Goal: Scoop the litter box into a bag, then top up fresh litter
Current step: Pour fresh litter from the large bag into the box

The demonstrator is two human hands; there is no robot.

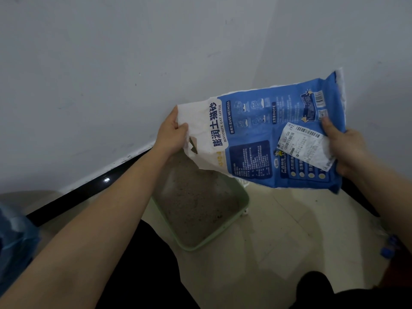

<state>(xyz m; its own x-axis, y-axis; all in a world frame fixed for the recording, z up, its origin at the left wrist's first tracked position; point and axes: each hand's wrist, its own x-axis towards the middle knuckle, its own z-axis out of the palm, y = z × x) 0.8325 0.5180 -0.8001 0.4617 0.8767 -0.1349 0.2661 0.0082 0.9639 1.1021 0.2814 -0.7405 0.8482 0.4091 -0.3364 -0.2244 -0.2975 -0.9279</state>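
Fingers [181, 128] of the left hand [172, 134] pinch the white open end of the litter bag [267, 139]. The right hand [350, 150] grips its blue bottom corner. Print reads "BENTONITE CAT LITTER", "USE METHODS", "NOTE". The green litter box [244, 197] lies below the left fingers and holds grey litter [196, 197].

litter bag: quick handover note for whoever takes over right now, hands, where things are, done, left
Left hand grips the white mouth end of the litter bag; right hand grips its blue bottom end.
The bag is held tilted, mouth down over the green litter box, which sits on the floor by the wall.
Done: the box holds grey litter; pouring looks under way.
Left: finish the top-up, then set the bag down.
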